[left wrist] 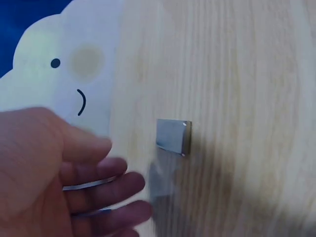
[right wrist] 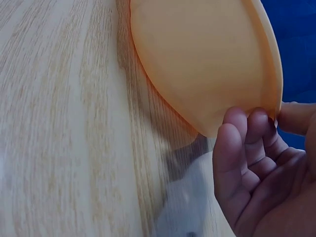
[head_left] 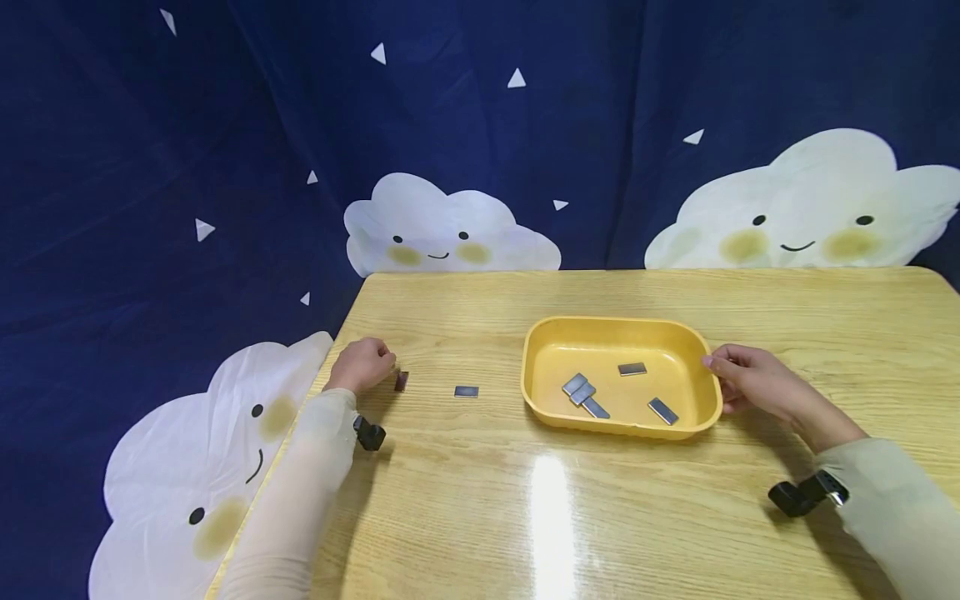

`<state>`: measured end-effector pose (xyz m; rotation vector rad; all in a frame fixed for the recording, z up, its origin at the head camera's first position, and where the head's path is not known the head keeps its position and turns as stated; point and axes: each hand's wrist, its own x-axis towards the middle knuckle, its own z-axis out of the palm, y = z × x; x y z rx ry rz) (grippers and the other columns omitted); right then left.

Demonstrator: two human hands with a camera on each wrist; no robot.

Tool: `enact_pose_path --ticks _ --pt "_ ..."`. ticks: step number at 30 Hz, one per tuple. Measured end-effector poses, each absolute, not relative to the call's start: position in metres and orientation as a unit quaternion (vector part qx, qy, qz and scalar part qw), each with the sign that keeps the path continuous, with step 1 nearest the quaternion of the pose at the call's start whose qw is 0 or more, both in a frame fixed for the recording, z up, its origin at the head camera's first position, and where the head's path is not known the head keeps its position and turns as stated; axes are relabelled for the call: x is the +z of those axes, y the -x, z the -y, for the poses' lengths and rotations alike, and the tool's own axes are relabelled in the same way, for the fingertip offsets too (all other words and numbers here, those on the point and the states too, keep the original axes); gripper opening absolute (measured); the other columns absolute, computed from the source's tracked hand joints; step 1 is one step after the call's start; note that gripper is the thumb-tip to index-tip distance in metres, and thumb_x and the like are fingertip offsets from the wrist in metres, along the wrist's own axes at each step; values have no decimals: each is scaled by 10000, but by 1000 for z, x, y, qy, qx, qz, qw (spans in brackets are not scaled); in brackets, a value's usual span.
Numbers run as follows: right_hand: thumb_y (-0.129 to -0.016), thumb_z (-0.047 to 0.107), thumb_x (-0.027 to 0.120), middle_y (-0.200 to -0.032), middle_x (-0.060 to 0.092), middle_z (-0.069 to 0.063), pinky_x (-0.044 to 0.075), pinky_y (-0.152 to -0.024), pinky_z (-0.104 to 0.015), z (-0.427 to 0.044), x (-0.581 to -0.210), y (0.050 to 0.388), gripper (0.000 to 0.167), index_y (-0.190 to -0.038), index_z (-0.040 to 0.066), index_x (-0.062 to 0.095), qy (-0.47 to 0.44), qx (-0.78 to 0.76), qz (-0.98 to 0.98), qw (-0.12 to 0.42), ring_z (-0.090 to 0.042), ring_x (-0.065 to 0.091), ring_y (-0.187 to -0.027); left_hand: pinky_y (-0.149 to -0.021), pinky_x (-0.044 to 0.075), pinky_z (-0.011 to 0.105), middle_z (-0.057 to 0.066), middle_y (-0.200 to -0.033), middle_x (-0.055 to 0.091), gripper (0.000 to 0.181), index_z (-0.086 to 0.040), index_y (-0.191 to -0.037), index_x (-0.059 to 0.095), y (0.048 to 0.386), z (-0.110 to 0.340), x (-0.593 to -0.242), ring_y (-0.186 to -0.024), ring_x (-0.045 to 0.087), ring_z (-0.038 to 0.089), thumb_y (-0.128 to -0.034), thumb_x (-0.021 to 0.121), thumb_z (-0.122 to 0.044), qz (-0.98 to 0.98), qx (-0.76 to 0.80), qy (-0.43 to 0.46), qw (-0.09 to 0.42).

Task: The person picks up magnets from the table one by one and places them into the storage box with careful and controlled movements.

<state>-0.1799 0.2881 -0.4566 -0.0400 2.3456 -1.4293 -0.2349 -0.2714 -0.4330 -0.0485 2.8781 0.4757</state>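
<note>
At the table's left side my left hand [head_left: 363, 365] has loosely bent fingers with nothing between them. Just right of its fingertips, apart from them, a small shiny metal block [left wrist: 171, 136] stands on the wood. Farther right, another flat grey block [head_left: 467, 392] lies on the table. My right hand [head_left: 753, 383] pinches the right rim of a yellow plastic tray [head_left: 617, 427], thumb over the edge and fingers against the outer wall. Inside the tray are several grey blocks; some overlap in a small pile [head_left: 582, 394], while one block [head_left: 632, 368] and another block [head_left: 663, 411] lie separately.
The light wooden table [head_left: 465, 500] reaches a dark blue curtain [head_left: 450, 108] printed with white clouds, at the back and left. The table's left edge runs close beside my left forearm. Small black cameras are worn on both wrists.
</note>
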Motion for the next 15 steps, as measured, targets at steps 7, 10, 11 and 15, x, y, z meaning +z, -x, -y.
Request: enact_pose_path --ticks 7,10,11,15 --pt "-1071 326 409 -809 611 23 582 -638 -303 -288 -456 179 389 -1093 -52 500 13 -506 -840 198 -71 622 -694 -514 307 285 -26 -591 451 368 -140 -654 552 230 271 -439 -568 410 161 -945 557 -366 -980 137 54 132" --pt "-1068 327 419 -788 594 33 579 -631 -298 -288 -455 179 383 -1078 -47 502 13 -509 -838 195 -69 613 -680 -550 354 295 6 -674 593 359 -107 -744 687 227 267 -440 -620 477 177 -910 617 -417 -978 140 52 144" --pt "-1067 329 421 -780 589 37 578 -628 -298 -288 -455 179 383 -1075 -45 503 13 -510 -838 193 -68 609 -674 -570 380 300 17 -727 638 359 -103 -780 713 226 266 -440 -651 509 182 -895 641 -435 -979 137 52 144" --pt "-1064 325 431 -746 588 47 575 -625 -297 -288 -456 178 377 -1062 -46 500 13 -511 -839 190 -70 603 -664 -641 467 341 58 -873 714 366 -103 -859 736 225 263 -440 -752 598 210 -847 705 -468 -980 125 58 143"
